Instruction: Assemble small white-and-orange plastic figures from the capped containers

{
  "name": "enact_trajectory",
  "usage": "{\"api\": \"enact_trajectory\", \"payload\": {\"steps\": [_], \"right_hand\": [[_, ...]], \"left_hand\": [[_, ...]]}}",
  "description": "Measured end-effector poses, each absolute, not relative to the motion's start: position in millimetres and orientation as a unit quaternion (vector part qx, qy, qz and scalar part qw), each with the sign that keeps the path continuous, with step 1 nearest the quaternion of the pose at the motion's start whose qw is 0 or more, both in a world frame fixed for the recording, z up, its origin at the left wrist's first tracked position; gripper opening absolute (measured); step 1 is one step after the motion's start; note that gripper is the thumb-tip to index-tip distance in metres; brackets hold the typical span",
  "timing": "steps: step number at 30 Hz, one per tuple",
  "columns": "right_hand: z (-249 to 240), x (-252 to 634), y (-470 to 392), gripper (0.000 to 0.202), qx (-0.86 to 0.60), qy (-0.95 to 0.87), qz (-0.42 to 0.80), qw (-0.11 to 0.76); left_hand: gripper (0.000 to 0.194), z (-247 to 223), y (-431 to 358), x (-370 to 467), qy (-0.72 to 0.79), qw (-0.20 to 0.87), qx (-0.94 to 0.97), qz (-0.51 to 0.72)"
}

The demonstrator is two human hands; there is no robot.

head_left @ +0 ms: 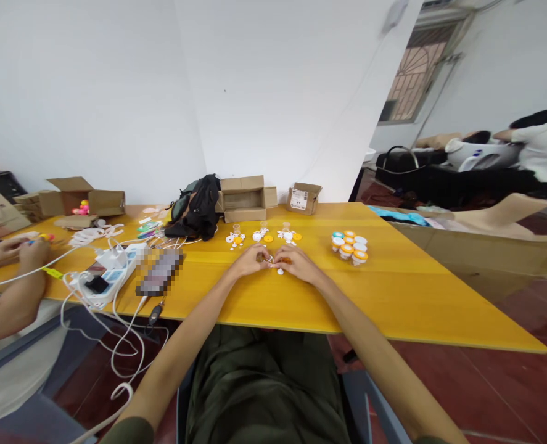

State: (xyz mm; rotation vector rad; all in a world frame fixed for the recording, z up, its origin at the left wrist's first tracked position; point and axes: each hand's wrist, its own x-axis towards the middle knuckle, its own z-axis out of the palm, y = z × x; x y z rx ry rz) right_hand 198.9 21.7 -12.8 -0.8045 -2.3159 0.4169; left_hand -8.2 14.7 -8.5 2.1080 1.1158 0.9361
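Above the yellow table [264, 302], my left hand [251, 259] and my right hand [295, 262] meet almost fingertip to fingertip. The fingers of both are closed on small parts, white and brownish, too small to name. A small white piece [280, 271] lies on the table just below my right hand. Behind my hands are loose white and orange parts in three groups: a left one [237, 240], a middle one [267, 238] and a right one [297, 237]. To the right stand several small round containers [348, 248] with orange, white and teal lids.
Open cardboard boxes [244, 208] and a black bag [203, 206] stand at the back. On the left are a phone [161, 271], a power strip [111, 283], white cables and another person's hands [35, 253]. A large carton [481, 250] stands right of the table.
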Motion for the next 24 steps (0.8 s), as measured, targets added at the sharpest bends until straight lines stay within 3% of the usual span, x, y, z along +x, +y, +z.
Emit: {"api": "enact_trajectory", "payload": {"steps": [13, 24], "right_hand": [[-10.4, 194.2, 16.8, 0.006, -0.306, -0.879, 0.161, 0.328], [-13.9, 191.8, 20.0, 0.008, -0.32, -0.873, 0.171, 0.326]], "left_hand": [[0.005, -2.1, 9.6, -5.1, 0.44, 0.287, 0.778, 0.346], [0.016, -1.7, 13.2, -7.0, 0.402, 0.299, 0.789, 0.356]]}}
